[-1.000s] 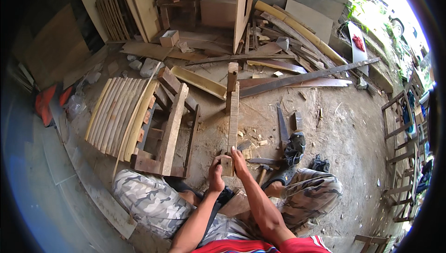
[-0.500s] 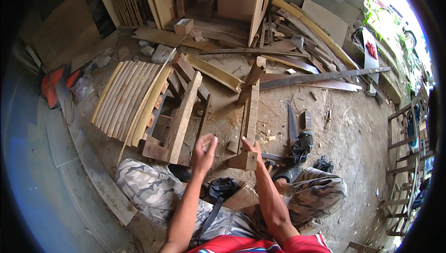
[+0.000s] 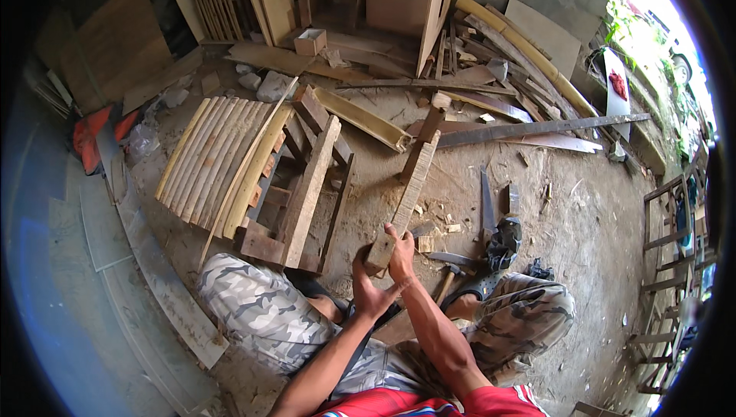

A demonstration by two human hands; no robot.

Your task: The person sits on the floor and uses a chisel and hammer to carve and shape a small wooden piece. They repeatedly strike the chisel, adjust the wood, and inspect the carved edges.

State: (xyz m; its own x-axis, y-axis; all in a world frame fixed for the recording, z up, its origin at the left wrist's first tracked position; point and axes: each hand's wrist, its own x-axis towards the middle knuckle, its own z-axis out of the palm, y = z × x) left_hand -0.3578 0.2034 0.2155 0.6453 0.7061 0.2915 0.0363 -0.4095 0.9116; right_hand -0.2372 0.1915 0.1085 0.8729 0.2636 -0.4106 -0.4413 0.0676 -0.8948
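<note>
A worker's right hand [image 3: 401, 257] is clamped on the near end of a wooden frame [image 3: 412, 193], thumb laid along its upper face, while the left hand [image 3: 371, 294] cups the same end from below and to the left; with its fingers partly hidden, how tightly it closes cannot be told. The frame slants away over the dirt floor [image 3: 583, 256], between the worker's camouflage-trousered knees at its near end and a half-round bamboo trough [image 3: 359, 116] beyond. A hammer [image 3: 446, 284] lies by the right foot, near a dark saw blade [image 3: 487, 201]. At left stands a slatted wooden piece [image 3: 218, 164]; farther back, scrap lumber [image 3: 529, 99] is heaped by a wall. White and blue stripes cross the worker's red shirt [image 3: 383, 403].
</note>
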